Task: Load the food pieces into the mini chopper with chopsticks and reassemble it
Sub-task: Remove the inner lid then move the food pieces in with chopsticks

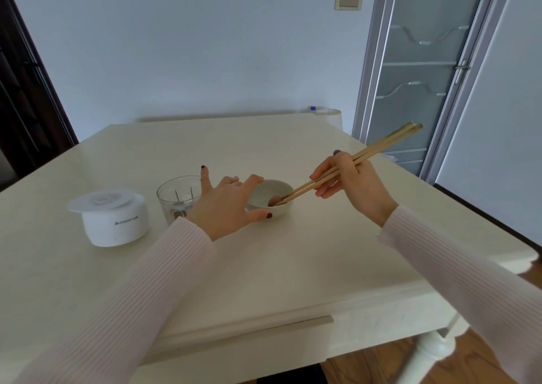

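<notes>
Now at the small white bowl point(271, 197), near the middle of the cream table point(293, 266). Right hand point(349, 184) closed around a pair of wooden chopsticks point(352, 160), held mid-shaft, thick ends raised toward the frosted glass door point(416, 69). Tips down inside the bowl, close together against a brownish food piece point(273, 201) lying on the bowl's floor; cannot tell whether pinched or merely touched. Left hand point(227, 204) spread wide over the bowl's left side, thumb against the near outer wall, one finger on the far rim, other fingers loose and splayed, index raised. Steadying contact rather than a full grasp.

Just left of the bowl, partly hidden behind the left hand: clear glass chopper cup point(173, 198), upright, with a thin central spindle and something dark and blurred at the bottom. Further left, apart from the cup: white motor unit point(115, 225), standing on the table, grey lettering on its side, too small to read. Resting on top of it, a flat translucent lid point(101, 201), overhanging on the left. Pale ribbed sleeves point(132, 295) on both forearms. Beige wall switch point(348, 1) high on the far wall.
</notes>
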